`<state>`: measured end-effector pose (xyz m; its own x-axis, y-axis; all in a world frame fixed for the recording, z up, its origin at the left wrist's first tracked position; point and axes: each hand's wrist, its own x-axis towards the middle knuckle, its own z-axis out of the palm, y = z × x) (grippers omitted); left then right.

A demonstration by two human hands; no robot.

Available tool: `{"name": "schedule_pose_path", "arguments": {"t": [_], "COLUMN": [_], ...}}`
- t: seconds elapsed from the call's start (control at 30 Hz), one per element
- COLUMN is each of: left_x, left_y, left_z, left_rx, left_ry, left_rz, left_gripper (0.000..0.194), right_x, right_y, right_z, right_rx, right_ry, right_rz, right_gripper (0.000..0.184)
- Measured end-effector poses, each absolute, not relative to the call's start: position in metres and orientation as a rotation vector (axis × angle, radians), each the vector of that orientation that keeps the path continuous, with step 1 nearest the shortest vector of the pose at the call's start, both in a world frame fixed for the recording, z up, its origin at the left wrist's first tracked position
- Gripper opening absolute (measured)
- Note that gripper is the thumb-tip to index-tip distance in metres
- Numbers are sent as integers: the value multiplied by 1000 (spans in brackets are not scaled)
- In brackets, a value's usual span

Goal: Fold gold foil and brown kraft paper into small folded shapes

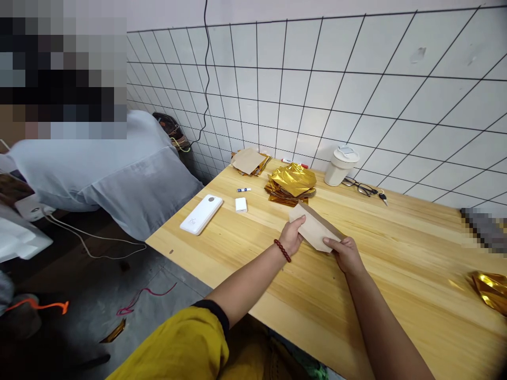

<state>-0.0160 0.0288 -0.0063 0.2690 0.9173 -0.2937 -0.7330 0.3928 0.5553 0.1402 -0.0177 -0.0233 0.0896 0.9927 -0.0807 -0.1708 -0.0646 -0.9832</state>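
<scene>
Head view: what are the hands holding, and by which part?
A folded kraft paper sheet: the left hand holds its left edge, the right hand its lower right corner.

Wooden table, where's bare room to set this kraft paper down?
Bare table runs right of the right hand up to the foil scrap, and between the power bank and the left hand. It's crowded at the far end, around the foil stack, cup and glasses.
</scene>
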Motion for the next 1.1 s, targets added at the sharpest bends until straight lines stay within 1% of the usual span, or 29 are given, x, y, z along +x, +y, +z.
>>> {"name": "schedule_pose_path", "arguments": {"t": [0.13, 0.37, 0.57, 0.77, 0.87, 0.97, 1.1], "left_x": [-18, -21, -24, -26, -26, -27, -30], "left_y": [31, 36, 40, 42, 43, 42, 38], "left_z": [-3, -3, -3, -4, -5, -5, -4], "left_rx": [285, 175, 201, 176, 187, 213, 306], "left_ry": [654, 640, 633, 654, 639, 576, 532], "left_rz": [1110, 1113, 1072, 1015, 1021, 1066, 1051], "left_gripper": [22, 14, 22, 28, 27, 29, 37], "right_x": [144, 143, 145, 147, 146, 145, 141], "right_y": [-18, -17, -17, -17, -16, -15, -13], "right_z": [-32, -31, -29, -29, -30, -31, -29], "right_rx": [-1157, -1082, -1102, -1173, -1170, -1140, -1124], "right_ry": [-977, -853, -919, -956, -947, -921, -856], "right_rz": [1281, 1298, 1325, 1356, 1364, 1338, 1255], "right_gripper": [23, 21, 23, 30, 29, 25, 29]}}
